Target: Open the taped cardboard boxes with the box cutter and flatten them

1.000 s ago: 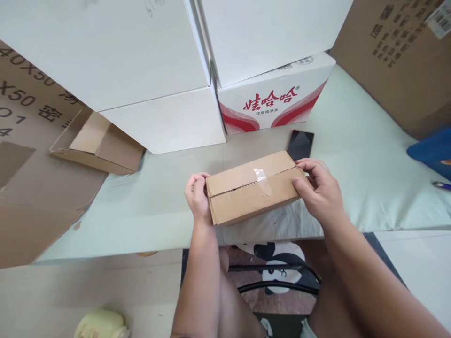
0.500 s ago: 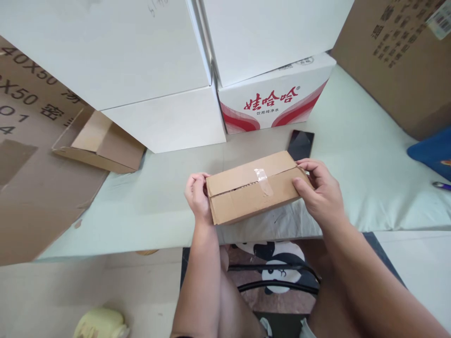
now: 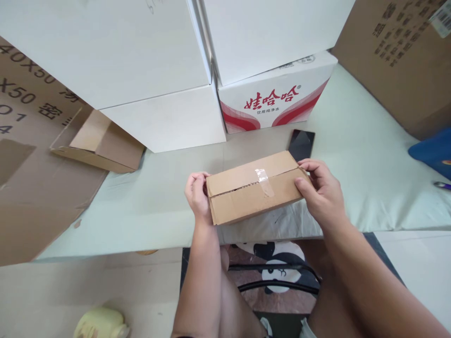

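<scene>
Between my two hands is a small brown cardboard box point(image 3: 239, 202), tilted, its top flaps meeting at a seam. A short strip of clear tape point(image 3: 265, 183) crosses that seam. My left hand point(image 3: 198, 196) grips the box's left end, with the fingers partly hidden behind it. At the right end my right hand point(image 3: 321, 191) holds on, thumb on the top flap and fingers around the far corner. Just behind the box, near my right fingers, a dark smartphone point(image 3: 301, 143) lies on the pale green cloth point(image 3: 158, 206).
White boxes point(image 3: 165, 124) and a red-and-white water carton point(image 3: 271, 105) stand at the back. Large brown cartons flank the sides, with an open cardboard box point(image 3: 116, 148) at left. A blue object point(image 3: 431, 152) and a purple pen-like item point(image 3: 442, 186) sit at right.
</scene>
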The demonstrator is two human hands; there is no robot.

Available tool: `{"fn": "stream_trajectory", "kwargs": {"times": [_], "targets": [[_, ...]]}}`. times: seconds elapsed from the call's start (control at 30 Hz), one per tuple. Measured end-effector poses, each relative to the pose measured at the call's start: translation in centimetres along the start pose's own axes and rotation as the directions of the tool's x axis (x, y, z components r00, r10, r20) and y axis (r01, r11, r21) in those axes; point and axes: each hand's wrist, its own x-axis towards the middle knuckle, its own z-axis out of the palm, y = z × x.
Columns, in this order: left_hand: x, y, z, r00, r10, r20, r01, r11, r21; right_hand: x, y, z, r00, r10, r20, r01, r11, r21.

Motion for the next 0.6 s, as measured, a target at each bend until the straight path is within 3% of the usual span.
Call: {"fn": "stream_trajectory", "kwargs": {"times": [0.6], "targets": [[0.08,0.08,0.11,0.999,-0.045,-0.001,0.045,0.999,-0.005,-0.08,0.05,0.08,1.0,0.016,0.006,-0.016,1.0,0.004]]}}
